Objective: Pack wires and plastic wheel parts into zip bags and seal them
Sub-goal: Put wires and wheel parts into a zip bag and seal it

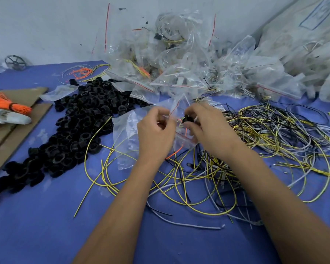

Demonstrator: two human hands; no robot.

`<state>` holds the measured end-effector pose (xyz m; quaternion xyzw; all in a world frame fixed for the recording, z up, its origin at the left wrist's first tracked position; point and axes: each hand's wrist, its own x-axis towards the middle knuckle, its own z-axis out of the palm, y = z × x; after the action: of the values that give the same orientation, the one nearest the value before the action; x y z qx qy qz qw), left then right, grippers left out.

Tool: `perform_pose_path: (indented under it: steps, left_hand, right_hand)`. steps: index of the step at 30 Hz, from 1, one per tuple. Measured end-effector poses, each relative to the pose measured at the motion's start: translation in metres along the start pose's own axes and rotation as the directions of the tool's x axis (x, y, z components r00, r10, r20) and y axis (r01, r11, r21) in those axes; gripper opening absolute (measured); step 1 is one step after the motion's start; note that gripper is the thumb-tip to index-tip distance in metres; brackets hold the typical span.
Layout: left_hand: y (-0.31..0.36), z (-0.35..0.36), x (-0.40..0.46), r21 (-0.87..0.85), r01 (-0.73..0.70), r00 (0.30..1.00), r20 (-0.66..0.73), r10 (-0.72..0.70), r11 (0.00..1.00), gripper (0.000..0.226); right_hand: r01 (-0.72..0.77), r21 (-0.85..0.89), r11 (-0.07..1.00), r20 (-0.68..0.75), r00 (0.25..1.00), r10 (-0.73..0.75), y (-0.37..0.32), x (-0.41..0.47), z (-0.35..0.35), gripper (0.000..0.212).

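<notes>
Holding one zip bag with left hand pinching its mouth, right hand gripping a black wheel part there; beyond the bag many filled bags, beside it loose wires and wheel parts unpacked.

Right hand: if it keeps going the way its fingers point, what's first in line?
The right hand points up-left, pinching a black wheel part at the mouth of the zip bag. Probably the bag's film comes first, then the left hand fingers; depth is unclear.

I have one head-worn wide-angle view, angled forward and down, close over the blue table; no second view.
</notes>
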<state>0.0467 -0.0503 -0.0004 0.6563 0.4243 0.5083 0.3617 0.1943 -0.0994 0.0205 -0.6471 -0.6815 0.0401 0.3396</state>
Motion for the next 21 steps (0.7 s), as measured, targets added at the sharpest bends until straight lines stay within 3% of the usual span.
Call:
perform_pose_path:
  steps: [1, 3, 6, 10, 13, 14, 16, 18, 21]
  left_hand:
    - [0.003, 0.0, -0.001, -0.009, -0.032, 0.999, -0.008, 0.032, 0.999, 0.005]
    - [0.006, 0.0, -0.002, 0.003, -0.147, 0.989, 0.009, 0.147, 0.989, 0.013]
    - [0.016, -0.001, -0.004, 0.036, -0.327, 0.944, 0.062, 0.324, 0.944, 0.015]
    - [0.03, -0.002, -0.008, -0.015, -0.404, 0.912, 0.075, 0.404, 0.914, 0.007]
    - [0.039, -0.005, -0.009, -0.146, -0.355, 0.928, 0.067, 0.368, 0.923, 0.007]
    - [0.041, -0.006, -0.009, -0.184, -0.332, 0.935, 0.065, 0.348, 0.925, 0.008]
    - [0.044, -0.008, -0.008, -0.237, -0.288, 0.95, 0.056, 0.309, 0.928, 0.011]
    - [0.046, -0.01, -0.008, -0.285, -0.248, 0.961, 0.046, 0.272, 0.926, 0.011]
    - [0.049, -0.012, -0.008, -0.322, -0.233, 0.965, 0.036, 0.258, 0.918, 0.009]
  right_hand:
    - [-0.01, -0.061, 0.998, 0.014, 1.0, 0.011, 0.0, 0.0, 0.001, 0.022]
    - [-0.028, -0.024, 0.999, -0.008, 1.0, 0.027, -0.005, -0.002, 0.002, 0.022]
    - [-0.018, 0.16, 0.987, -0.032, 0.999, 0.024, -0.014, -0.004, 0.004, 0.012]
    - [-0.173, 0.477, 0.862, 0.096, 0.985, 0.145, -0.021, -0.004, 0.003, 0.031]
    - [-0.247, 0.71, 0.66, 0.206, 0.968, 0.141, -0.03, -0.008, 0.006, 0.046]
    - [-0.281, 0.779, 0.56, 0.254, 0.959, 0.128, -0.031, -0.009, 0.007, 0.04]
    - [-0.374, 0.883, 0.285, 0.359, 0.927, 0.104, -0.034, -0.009, 0.005, 0.022]
    - [-0.418, 0.908, 0.017, 0.415, 0.905, 0.091, -0.038, -0.008, 0.001, 0.025]
    - [-0.459, 0.88, -0.119, 0.473, 0.868, 0.152, -0.042, -0.006, 0.004, 0.043]
